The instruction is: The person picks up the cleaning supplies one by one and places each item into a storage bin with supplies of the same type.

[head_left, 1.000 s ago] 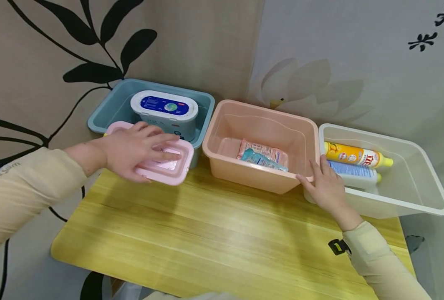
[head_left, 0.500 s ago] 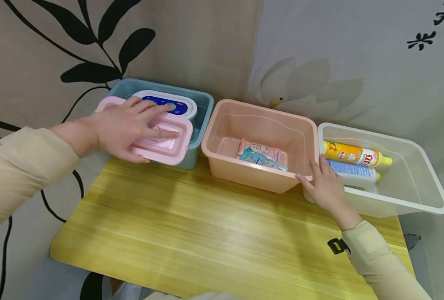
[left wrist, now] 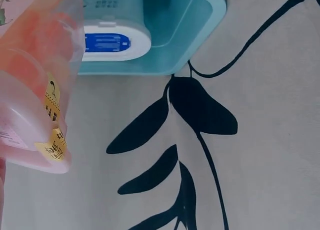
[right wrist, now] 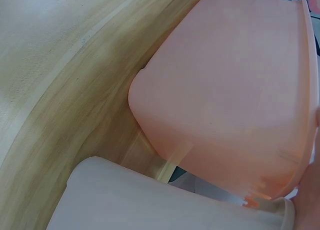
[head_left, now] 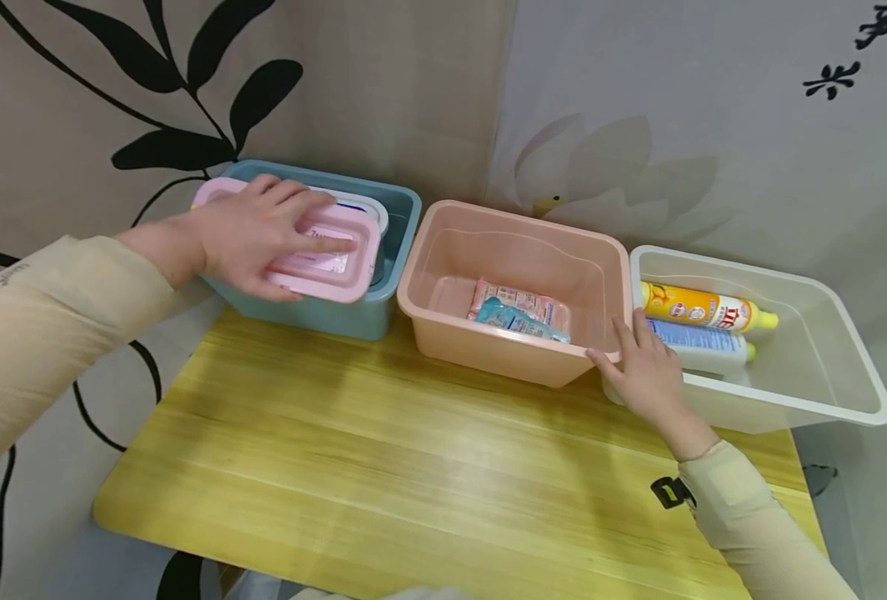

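Observation:
My left hand (head_left: 244, 237) grips a pink-lidded box (head_left: 331, 279) from above, fingers spread over the lid and thumb at its near side. The left wrist view shows the box's clear, orange-tinted wall (left wrist: 37, 45) and yellow stickers. It is held over the blue bin (head_left: 304, 318), partly covering a white-lidded tub (left wrist: 137, 40) that stands inside. My right hand (head_left: 646, 379) rests at the neighbouring rims of the peach bin (head_left: 481, 350) and the white bin (head_left: 789, 402), thumb on the peach corner.
In the peach bin lie a pink packet (head_left: 556, 312) and a blue packet (head_left: 514, 317). The white bin holds a yellow bottle (head_left: 699, 308) and a white bottle (head_left: 702, 346) with a blue label. All three bins line the wall side of the wooden table (head_left: 428, 475).
The left hand has carried the pink-lidded box away from the table's front, farther over the blue bin, so it now hides much of the white-lidded tub. My right hand stays put.

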`<state>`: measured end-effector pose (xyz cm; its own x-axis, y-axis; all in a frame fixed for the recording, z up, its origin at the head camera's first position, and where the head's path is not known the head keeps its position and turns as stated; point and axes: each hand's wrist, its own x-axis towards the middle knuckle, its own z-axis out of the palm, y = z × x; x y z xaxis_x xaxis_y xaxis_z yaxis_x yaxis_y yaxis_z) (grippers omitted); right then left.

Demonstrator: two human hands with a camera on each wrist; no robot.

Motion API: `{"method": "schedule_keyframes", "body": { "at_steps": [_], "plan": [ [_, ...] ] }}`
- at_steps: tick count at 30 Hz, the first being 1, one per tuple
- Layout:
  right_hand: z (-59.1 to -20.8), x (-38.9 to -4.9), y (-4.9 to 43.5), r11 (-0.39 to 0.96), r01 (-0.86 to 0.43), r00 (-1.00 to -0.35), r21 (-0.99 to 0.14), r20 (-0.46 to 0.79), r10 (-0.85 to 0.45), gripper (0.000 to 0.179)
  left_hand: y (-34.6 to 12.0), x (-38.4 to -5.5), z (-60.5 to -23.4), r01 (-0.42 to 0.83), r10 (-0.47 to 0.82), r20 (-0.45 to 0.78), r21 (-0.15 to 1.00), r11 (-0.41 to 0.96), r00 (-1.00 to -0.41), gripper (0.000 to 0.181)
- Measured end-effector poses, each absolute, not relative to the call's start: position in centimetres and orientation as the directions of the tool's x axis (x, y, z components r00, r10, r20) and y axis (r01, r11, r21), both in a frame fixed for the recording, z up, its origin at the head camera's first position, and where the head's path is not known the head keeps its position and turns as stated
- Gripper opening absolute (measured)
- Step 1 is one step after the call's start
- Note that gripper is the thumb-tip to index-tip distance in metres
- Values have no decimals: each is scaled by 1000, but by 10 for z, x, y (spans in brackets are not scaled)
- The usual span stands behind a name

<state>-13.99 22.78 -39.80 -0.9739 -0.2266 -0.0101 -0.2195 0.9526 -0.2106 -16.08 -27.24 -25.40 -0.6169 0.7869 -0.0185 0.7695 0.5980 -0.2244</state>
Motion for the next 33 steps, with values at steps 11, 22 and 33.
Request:
{"method": "schedule_keyframes", "body": {
  "at_steps": [11, 22, 33],
  "plan": [
    [-397, -140, 227, 953, -214, -975, -214, -9, -221, 78, -272, -183, -258, 758, 781, 2, -236, 608, -625, 72],
    [-397, -140, 228, 957, -209, -976, -202, -25, -218, 79, -273, -196, -269, 716, 718, -76, -201, 668, -692, 75],
    [-399, -140, 228, 958, -196, -979, -211, -21, -205, 78, -274, -203, -288, 672, 656, -143, -157, 724, -741, 80]
  ]
}}
